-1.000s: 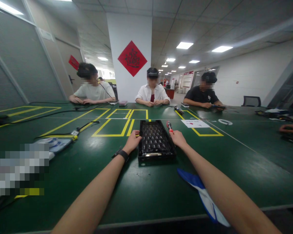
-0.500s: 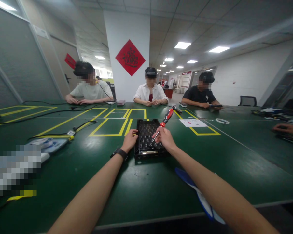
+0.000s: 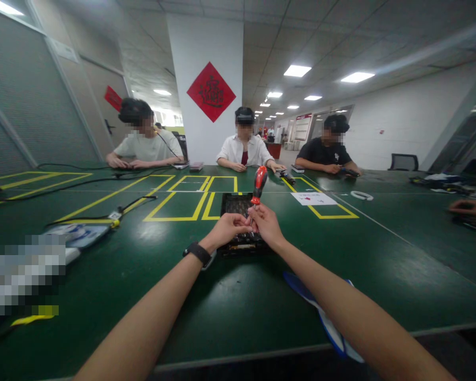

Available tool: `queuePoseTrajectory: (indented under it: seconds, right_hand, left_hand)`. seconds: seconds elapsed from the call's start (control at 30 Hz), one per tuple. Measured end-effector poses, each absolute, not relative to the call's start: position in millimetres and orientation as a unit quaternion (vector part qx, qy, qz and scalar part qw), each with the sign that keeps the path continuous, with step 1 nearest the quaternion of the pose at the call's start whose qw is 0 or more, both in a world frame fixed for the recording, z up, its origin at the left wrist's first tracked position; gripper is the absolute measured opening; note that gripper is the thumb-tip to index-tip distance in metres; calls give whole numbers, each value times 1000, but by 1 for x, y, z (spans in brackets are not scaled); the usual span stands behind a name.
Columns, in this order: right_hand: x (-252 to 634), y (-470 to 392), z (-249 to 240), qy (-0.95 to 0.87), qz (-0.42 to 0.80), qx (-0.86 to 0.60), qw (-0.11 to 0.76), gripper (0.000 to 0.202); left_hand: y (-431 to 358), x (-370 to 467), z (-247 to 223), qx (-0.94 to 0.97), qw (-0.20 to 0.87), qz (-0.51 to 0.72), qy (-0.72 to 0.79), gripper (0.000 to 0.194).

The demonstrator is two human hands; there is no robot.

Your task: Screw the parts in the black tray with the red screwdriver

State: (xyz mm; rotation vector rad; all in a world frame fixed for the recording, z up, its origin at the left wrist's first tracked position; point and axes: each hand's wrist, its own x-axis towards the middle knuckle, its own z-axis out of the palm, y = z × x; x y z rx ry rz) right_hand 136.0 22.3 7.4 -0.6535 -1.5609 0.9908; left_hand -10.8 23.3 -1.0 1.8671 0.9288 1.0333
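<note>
My right hand (image 3: 266, 225) grips a red and black screwdriver (image 3: 259, 184) low down by its shaft, with the handle pointing up. Against it, over the black rectangular case (image 3: 232, 203), my left hand (image 3: 230, 230) has its fingertips pinched together near the screwdriver's lower end. Whatever is between those fingers is too small to make out. The case lies on the green table (image 3: 206, 307) with its open, patterned inside facing up, and both hands cover much of it. A dark watch sits on my left wrist.
Blue and white insoles (image 3: 329, 323) lie beneath my right forearm. A white paper sheet (image 3: 313, 198) and a white ring (image 3: 360, 196) are to the right. Cables (image 3: 135, 203) and a blurred white item (image 3: 24, 280) lie left. Several people sit around the table.
My left hand has moved from the case's left edge to the right, meeting my right hand. The screwdriver has turned more upright. The person opposite has reached toward a dark object.
</note>
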Motion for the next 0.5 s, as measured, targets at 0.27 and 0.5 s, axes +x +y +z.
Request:
queuePoseTrajectory:
  seconds: [0.27,0.5]
  right_hand:
    - [137,27,5,-652,457,-234,558,26]
    - [136,25,5,-651,441,-242,569,27]
  left_hand:
    - [26,-15,-2,765,400,390,321,25]
    - [26,-11,-6,733,418,407,351,31]
